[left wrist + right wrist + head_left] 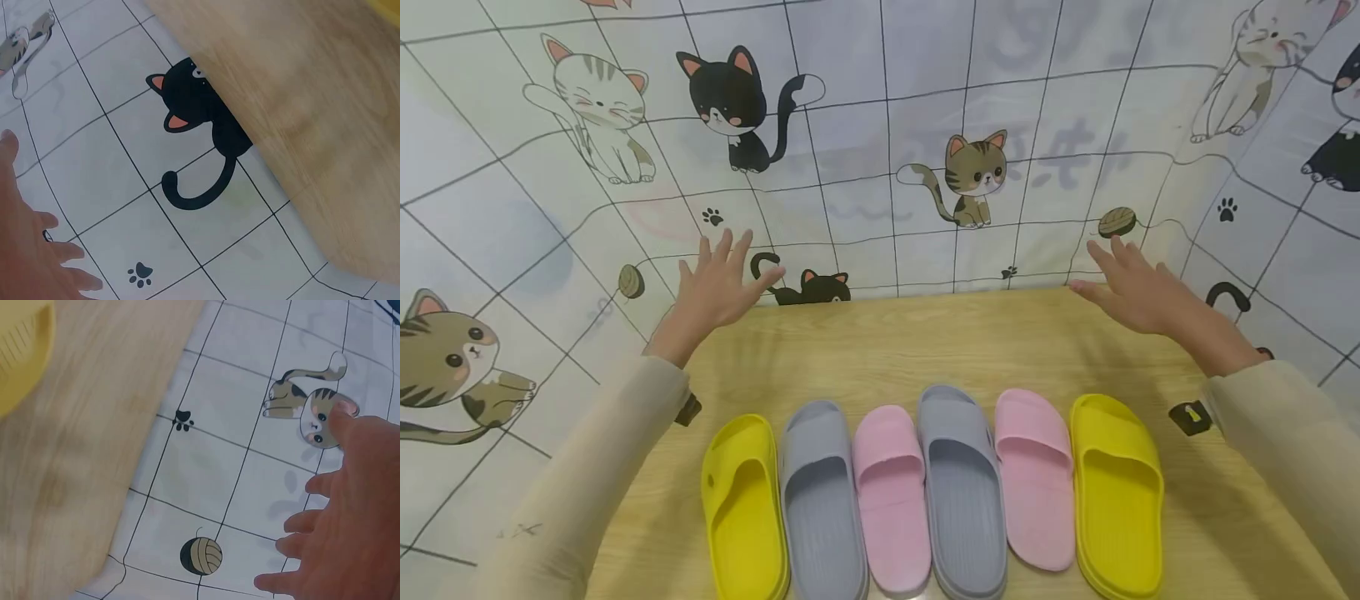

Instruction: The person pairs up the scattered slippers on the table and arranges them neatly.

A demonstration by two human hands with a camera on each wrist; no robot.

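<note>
A: Head view: left hand [718,283] mid-left, right hand [1131,287] mid-right. Fingers [724,247] spread wide, holding nothing, raised over the far tabletop [970,342].

B: Slippers?

A: Six in a row along the lower frame, well apart from both hands: yellow slipper [747,508] leftmost, another yellow slipper [1118,492] rightmost, grey and pink pairs between. Heels cut off at the bottom edge.

B: Wrist views?

A: Mostly cat-print backdrop [187,206]; the right wrist catches one blurred yellow corner, upper left.

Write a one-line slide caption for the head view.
Both open hands, left hand and right hand, hover above a wooden table behind six slippers in a row.
</note>
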